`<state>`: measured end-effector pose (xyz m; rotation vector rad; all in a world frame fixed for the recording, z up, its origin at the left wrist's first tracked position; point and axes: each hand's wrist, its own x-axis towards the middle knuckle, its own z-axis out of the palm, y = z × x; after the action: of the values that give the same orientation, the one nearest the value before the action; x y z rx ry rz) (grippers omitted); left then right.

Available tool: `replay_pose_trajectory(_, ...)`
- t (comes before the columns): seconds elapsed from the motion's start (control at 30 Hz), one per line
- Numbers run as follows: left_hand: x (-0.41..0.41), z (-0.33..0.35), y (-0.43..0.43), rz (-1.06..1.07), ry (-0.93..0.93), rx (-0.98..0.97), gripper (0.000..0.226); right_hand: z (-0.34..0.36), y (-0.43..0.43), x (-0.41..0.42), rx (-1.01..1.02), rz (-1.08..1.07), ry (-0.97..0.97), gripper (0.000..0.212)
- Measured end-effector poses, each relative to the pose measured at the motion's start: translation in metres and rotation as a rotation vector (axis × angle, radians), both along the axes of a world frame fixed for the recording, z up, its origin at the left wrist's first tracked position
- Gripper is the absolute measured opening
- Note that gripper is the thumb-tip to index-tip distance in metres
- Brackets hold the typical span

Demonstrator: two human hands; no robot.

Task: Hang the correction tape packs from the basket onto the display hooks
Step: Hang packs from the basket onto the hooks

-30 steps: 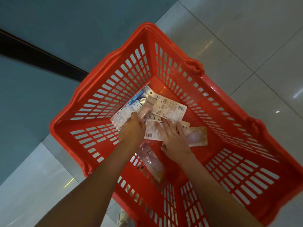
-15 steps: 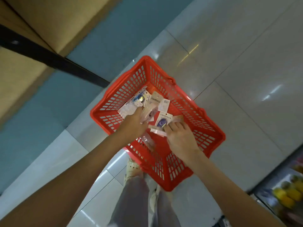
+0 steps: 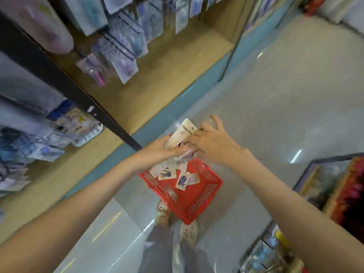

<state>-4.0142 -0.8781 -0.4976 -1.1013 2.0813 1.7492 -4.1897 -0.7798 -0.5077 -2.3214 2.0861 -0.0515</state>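
The display rack (image 3: 122, 56) ahead on your left is crowded with hung goods and too blurred here to pick out a free hook. The likeliest trouble is jabbing a card at a peg you have not lined up and tearing its hang hole. The red basket (image 3: 202, 203) sits on the floor just beside your shoes (image 3: 163, 211), so a step toward the rack without looking could kick it.

Your left hand (image 3: 163, 149) grips the bundle of correction tape packs (image 3: 182, 133) from below, fingers curled round it. Your right hand (image 3: 212, 143) pinches the upper cards with one finger stuck out straight (the others are too bunched to read). Peel one card off carelessly and the rest may fan out and drop, since glossy cards stacked in one grip probably slide. More loose packs (image 3: 183, 179) lie in the basket, below the bundle.

The floor (image 3: 275, 95) is pale glossy tile, a teal plinth (image 3: 177, 103) runs under the rack, and another stocked shelf (image 3: 344, 194) stands on your right.
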Motion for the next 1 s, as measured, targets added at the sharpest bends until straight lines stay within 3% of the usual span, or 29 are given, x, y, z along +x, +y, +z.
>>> replay_pose_trajectory(0.03,0.003,0.023,0.000,-0.008,0.017,0.001,0.043,0.023,-0.005,0.003,-0.003,0.018,-0.006,0.040)
replay_pose_trajectory(0.13,0.017,0.075,0.004,0.010,0.062,-0.115,0.060,0.088,-0.016,0.015,-0.060,0.008,-0.063,0.047)
replay_pose_trajectory(0.23,0.041,0.116,0.005,0.143,0.152,-0.075,0.033,0.131,-0.020,0.027,-0.131,-0.039,-0.160,0.070)
replay_pose_trajectory(0.27,0.052,0.128,0.007,0.198,0.178,-0.072,0.033,0.144,-0.020,0.033,-0.190,-0.048,-0.211,0.077)
replay_pose_trajectory(0.33,0.074,0.153,0.010,0.307,0.256,-0.084,0.038,0.169,-0.022,0.048,-0.309,-0.105,-0.351,0.085)
replay_pose_trajectory(0.43,0.106,0.186,0.017,0.471,0.378,-0.079,0.033,0.202,-0.029,0.080,-0.287,-0.192,-0.683,0.085)
replay_pose_trajectory(0.53,0.136,0.217,0.026,0.557,0.457,-0.116,0.062,0.235,-0.037,0.113,-0.191,-0.107,-0.960,0.071)
replay_pose_trajectory(0.73,0.189,0.270,0.029,0.681,0.551,-0.294,0.054,0.284,-0.058,0.185,-0.171,0.111,-1.015,0.059)
replay_pose_trajectory(0.9,0.235,0.305,0.020,0.729,0.619,-0.445,0.054,0.320,-0.079,0.250,-0.169,0.183,-1.059,0.079)
replay_pose_trajectory(1.0,0.270,0.327,0.006,0.741,0.618,-0.558,0.057,0.341,-0.101,0.289,-0.197,0.244,-1.068,0.080)
